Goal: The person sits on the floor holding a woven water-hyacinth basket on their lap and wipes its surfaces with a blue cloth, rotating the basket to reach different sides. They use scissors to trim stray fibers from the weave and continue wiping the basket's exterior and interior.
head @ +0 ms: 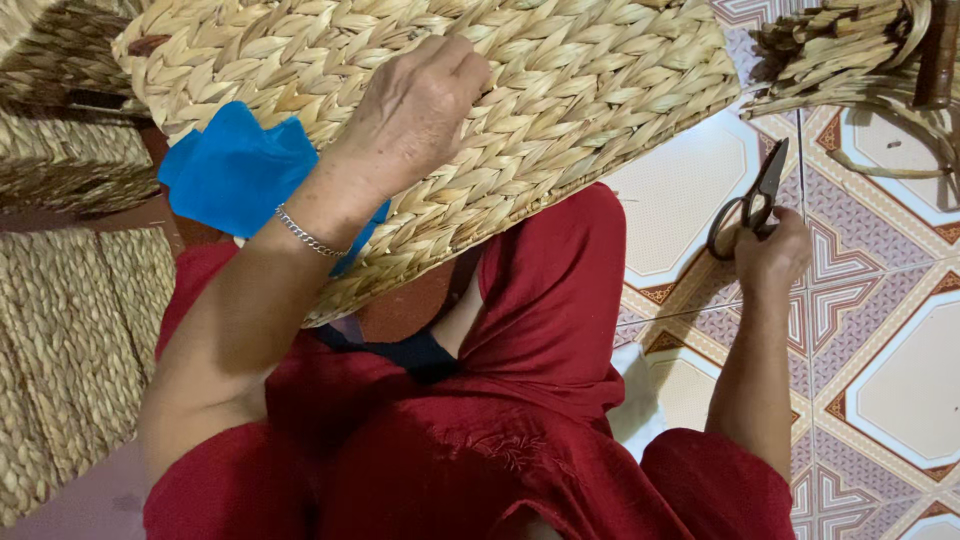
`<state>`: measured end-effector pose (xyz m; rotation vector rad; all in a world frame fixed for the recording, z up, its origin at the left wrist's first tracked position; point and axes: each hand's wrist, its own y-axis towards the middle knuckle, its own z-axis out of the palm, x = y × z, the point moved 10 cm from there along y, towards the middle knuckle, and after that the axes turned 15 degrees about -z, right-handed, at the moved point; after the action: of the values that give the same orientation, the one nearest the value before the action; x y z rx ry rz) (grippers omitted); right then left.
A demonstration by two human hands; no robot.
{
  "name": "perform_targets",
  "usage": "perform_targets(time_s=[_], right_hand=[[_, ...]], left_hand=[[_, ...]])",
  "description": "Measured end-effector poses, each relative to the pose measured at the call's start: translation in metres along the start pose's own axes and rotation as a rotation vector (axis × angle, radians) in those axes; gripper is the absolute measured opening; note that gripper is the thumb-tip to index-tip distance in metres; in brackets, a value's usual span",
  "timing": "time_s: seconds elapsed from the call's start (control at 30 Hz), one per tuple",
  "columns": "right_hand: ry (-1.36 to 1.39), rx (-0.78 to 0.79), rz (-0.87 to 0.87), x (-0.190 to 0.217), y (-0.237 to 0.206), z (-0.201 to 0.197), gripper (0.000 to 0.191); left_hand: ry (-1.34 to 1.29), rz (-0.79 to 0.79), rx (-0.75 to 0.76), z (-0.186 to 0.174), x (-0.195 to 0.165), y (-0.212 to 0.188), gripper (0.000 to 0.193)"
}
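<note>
A large woven straw basket [560,90] rests tilted on my lap, over my red clothes. My left hand [415,105] lies fingers-down on its braided side and presses it; a thin chain bracelet is on that wrist. A blue cloth [235,170] shows under the basket beside my left forearm. Out to the right, over the tiled floor, my right hand [770,255] grips a pair of dark metal scissors [752,205] with the blades pointing up.
More woven baskets [70,340] are stacked along the left side. A bundle of dried straw strands [850,55] lies at the top right on the patterned floor tiles [900,380]. A white object [635,395] sits by my right knee.
</note>
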<state>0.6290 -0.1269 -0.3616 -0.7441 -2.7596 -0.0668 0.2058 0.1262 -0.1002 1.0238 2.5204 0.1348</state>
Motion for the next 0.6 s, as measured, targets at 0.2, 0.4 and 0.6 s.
perform_targets(time_s=[0.2, 0.4, 0.6], right_hand=[[0.339, -0.062, 0.053, -0.035, -0.004, 0.003, 0.056], [1.025, -0.222, 0.156, -0.002, -0.019, -0.018, 0.055], [0.644, -0.12, -0.613, 0.195, -0.024, -0.141, 0.069]], left_hand=[[-0.041, -0.03, 0.023, -0.001, 0.01, -0.003, 0.015], [-0.034, -0.012, 0.023, 0.0, 0.014, -0.003, 0.01], [0.051, 0.058, 0.018, 0.001, 0.003, -0.004, 0.021]])
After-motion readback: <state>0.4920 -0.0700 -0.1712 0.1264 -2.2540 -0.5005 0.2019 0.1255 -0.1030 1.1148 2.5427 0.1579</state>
